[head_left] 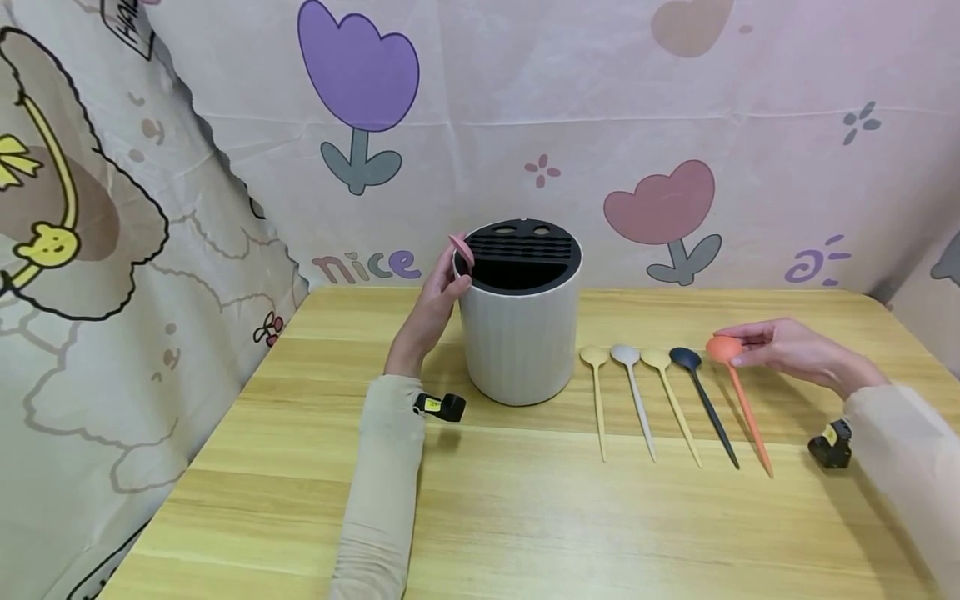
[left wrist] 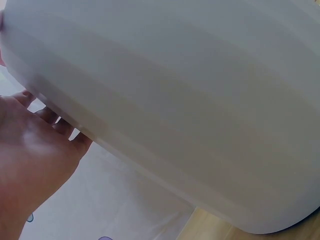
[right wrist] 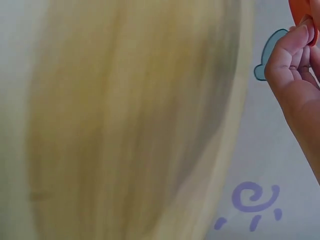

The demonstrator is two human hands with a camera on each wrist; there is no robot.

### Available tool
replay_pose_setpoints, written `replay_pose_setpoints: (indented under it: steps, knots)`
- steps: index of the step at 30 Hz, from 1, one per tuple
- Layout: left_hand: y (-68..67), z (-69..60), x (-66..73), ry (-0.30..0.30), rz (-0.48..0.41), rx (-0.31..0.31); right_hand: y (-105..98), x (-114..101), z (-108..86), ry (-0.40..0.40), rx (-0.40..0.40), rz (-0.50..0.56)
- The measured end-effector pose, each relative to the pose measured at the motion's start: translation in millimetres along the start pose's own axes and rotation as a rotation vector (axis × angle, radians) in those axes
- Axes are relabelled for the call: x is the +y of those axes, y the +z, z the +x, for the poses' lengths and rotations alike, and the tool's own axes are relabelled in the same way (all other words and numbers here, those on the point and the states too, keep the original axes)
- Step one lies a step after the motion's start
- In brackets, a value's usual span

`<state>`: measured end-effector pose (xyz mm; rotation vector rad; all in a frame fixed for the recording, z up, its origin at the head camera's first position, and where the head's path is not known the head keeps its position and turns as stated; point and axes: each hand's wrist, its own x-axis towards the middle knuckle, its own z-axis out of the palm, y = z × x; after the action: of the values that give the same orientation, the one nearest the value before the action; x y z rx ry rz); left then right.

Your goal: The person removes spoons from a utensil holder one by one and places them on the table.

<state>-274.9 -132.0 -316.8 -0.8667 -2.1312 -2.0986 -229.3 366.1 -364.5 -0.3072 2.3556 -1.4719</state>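
Observation:
A white ribbed utensil holder [head_left: 521, 350] with a black slotted top stands upright on the table. My left hand [head_left: 433, 312] grips its left side near the rim, the thumb at the front; the left wrist view shows fingers [left wrist: 62, 127] against its wall. Beside that hand, a pink spoon head [head_left: 461, 248] sticks up over the rim; its lower part is hidden. On the right, my right hand [head_left: 787, 354] pinches the bowl of an orange spoon [head_left: 750, 408], its handle slanting toward the front. The right wrist view shows only part of the orange spoon [right wrist: 302, 10].
Left of the orange spoon lie a dark blue spoon [head_left: 705, 404], a yellow spoon [head_left: 678, 408], a grey spoon [head_left: 637, 404] and another yellow spoon [head_left: 597, 404], side by side. A printed cloth [head_left: 487, 125] hangs behind the wooden table [head_left: 540, 517].

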Motion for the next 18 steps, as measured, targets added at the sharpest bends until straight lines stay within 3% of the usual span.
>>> replay_pose_setpoints:
  steps: [11,18]
  knots:
    - [0.2,-1.6,1.0,-0.024,0.019,0.003,-0.2,7.3,6.1,0.035,-0.012,-0.006]
    - [0.8,-1.9,2.2,-0.029,0.032,0.01,0.1,8.7,7.1,0.049,0.007,-0.113]
